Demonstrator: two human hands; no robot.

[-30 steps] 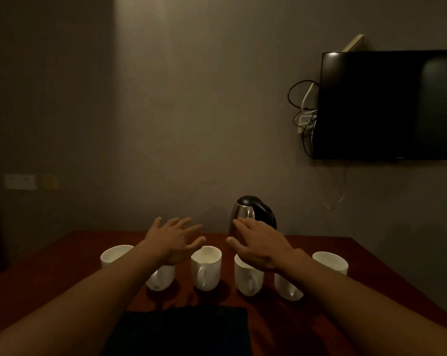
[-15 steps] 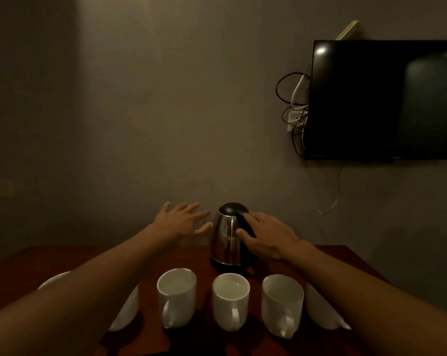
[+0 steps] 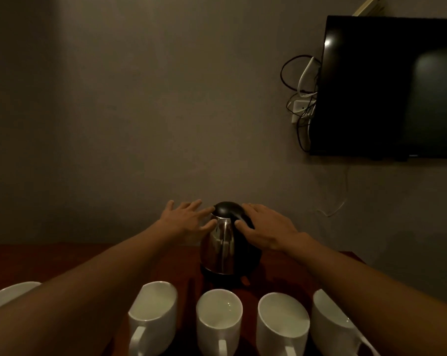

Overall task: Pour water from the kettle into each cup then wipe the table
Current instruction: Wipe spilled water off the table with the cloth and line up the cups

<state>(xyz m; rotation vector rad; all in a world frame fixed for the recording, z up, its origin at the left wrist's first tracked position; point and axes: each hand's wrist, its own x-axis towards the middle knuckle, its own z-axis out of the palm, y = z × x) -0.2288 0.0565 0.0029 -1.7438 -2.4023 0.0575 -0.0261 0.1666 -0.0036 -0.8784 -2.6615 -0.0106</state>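
So compared to a moment ago I've leaned in a lot: the kettle (image 3: 226,242) sits way bigger and closer in my view, the cups have slid to the bottom edge, and the dark cloth I could see earlier near me has dropped out of sight. Both hands have gone from hovering over the cups to landing at the kettle.

Right now my left hand (image 3: 189,222) is spread wide, fingers open, fingertips just touching the steel side up near the lid. My right hand (image 3: 264,227) is also open and flat, draped over the black lid and the handle side. Neither one is actually gripping anything yet.

The kettle stands upright on its black base, mid-surface (image 3: 71,258), just behind a row of white cups: second-left cup (image 3: 153,314), middle cup (image 3: 218,317), right cup (image 3: 282,322), and a far-right cup (image 3: 331,317) half under my forearm. Another one at far left is mostly hidden by my arm. Too dim to tell if any have water in them.

Handling guess: the polished steel body looks slick and could be hot, and if it's full it'll be heavy. So I'd grab the black handle on the right side, not the shiny body, and lift straight up off the base. The cups look ceramic and are packed tight, so knocking one is the risk.
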